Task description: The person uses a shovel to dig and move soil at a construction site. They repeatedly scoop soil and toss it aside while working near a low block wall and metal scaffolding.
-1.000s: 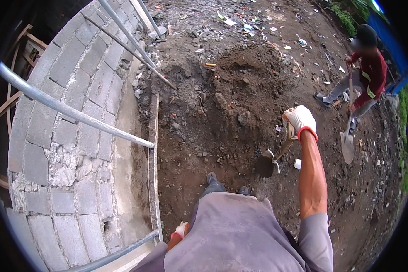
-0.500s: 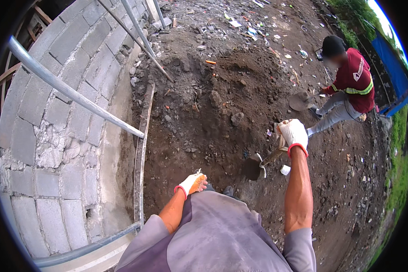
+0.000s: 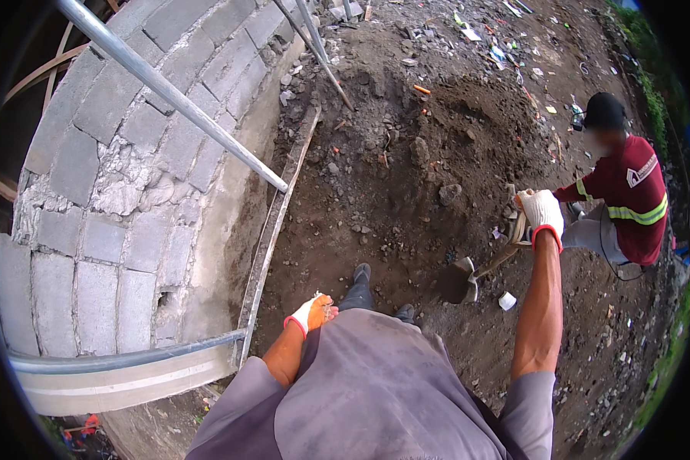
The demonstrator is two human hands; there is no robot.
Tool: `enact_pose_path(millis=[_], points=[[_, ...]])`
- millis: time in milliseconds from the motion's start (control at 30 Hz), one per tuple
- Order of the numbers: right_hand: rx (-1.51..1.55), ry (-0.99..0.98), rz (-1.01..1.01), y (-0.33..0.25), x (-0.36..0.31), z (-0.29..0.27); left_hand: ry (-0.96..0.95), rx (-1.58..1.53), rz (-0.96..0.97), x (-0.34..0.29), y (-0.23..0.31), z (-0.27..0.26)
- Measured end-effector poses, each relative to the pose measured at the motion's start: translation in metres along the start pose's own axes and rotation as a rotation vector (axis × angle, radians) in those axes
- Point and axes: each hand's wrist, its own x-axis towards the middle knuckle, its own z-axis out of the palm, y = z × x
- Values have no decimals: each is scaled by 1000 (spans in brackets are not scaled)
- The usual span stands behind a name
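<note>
My right hand, in a white work glove with red cuff, is held out to the right, closed round the upper end of a shovel. The shovel slants down to the left, and its blade rests on the brown soil. Close to my left thigh hangs my left hand, in a white glove with an orange palm. Its fingers are loosely stretched, and nothing shows in them. A white cup-like object lies on the ground by the shovel blade.
A grey block wall with metal pipes stands left. A long narrow board runs along its foot. Ahead lies a mound of loose soil with stones. A co-worker in a maroon shirt crouches at the right.
My view has turned, shifting the scene right. My left foot now shows farther forward. The co-worker has bent lower, and their shovel no longer shows. My right hand keeps its hold.
</note>
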Motion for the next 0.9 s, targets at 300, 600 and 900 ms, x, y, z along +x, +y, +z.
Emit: enact_pose_path(millis=[300,600,900], points=[[-44,51,-154,10,43,18,341,167,386,-49,50,-26],[-20,54,-263,23,24,23,502,-207,1049,-84,258,-58],[171,66,4,-47,-87,40,518,-105,1602,-155,472,-19]])
